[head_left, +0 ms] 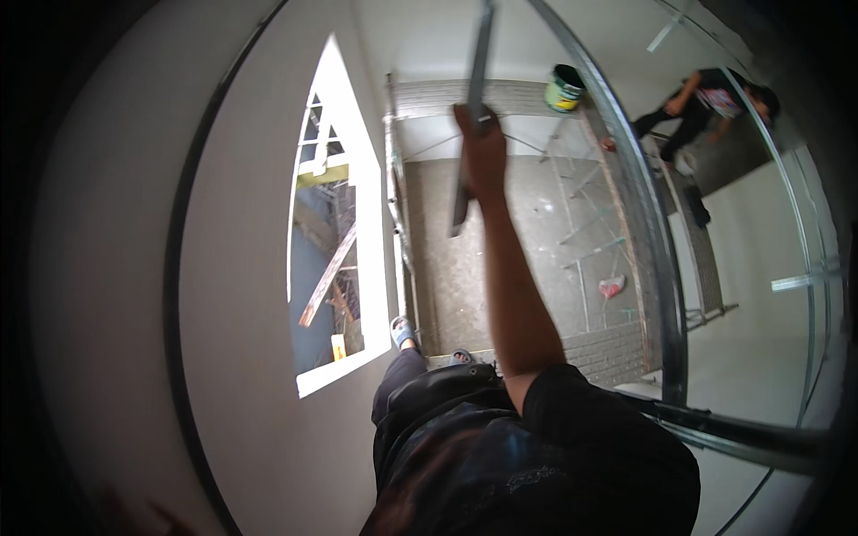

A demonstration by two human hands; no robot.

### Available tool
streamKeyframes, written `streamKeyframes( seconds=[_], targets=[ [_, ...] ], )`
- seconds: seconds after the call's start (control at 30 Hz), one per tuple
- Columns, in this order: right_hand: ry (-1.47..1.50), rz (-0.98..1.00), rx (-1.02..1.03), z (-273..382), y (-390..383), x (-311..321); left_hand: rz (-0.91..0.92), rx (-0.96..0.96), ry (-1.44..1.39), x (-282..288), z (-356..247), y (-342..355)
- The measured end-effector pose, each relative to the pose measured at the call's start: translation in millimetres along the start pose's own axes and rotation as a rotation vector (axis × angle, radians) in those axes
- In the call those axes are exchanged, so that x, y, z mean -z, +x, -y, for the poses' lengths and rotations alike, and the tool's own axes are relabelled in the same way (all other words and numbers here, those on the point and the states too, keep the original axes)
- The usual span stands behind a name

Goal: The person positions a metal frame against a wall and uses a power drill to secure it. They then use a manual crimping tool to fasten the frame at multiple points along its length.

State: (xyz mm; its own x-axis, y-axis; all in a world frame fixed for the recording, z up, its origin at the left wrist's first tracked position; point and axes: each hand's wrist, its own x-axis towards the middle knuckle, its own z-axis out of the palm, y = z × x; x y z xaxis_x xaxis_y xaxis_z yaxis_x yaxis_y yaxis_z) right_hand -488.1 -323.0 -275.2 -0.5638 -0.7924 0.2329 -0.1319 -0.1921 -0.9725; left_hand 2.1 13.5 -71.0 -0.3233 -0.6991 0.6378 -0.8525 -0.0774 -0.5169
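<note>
Count, head view: 1 hand (pixel 481 152) visible, gripping 1 long metal strip (pixel 472 116). 1 paint bucket (pixel 564 88), green/yellow. 1 window opening (pixel 335 223) in wall. 2 sandalled feet (pixel 404 333) on the floor below. 1 other person (pixel 706 103), upper rt. 1 red bag (pixel 611 286) on floor. Approx. 2 curved metal rails (pixel 652 232) at rt.

Grey floor (pixel 500 259) with red rag (pixel 611 286), scaffold frame (pixel 581 192).

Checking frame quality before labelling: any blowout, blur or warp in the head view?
Head view: strong fisheye warp, the metal frame rail bows into an arc; black vignette at the rim. The window opening has a blown-out white frame. The right hand and the long metal strip it grips are slightly soft. The bucket reads clearly.
</note>
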Motion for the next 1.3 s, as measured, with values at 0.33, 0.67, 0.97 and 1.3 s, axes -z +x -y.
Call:
streamKeyframes(
  seconds=[0.33, 0.67, 0.97, 1.3],
  targets=[
    [-0.763, -0.47, 0.379, 134, 60, 100, 0.146, -0.077, -1.192, -196, -264, 102],
    [-0.725, -0.448, 0.269, 111, 108, 180, 0.095, -0.006, -1.26, -397, -312, 249],
    [-1.504, -0.369, 0.447, 95, 100, 210, 0.61, -0.127, -0.834, -589, -359, 162],
    [-0.967, -0.477, -0.036, 69, 132, 254, 0.923, -1.094, 0.09, -657, -352, 118]
  ],
)
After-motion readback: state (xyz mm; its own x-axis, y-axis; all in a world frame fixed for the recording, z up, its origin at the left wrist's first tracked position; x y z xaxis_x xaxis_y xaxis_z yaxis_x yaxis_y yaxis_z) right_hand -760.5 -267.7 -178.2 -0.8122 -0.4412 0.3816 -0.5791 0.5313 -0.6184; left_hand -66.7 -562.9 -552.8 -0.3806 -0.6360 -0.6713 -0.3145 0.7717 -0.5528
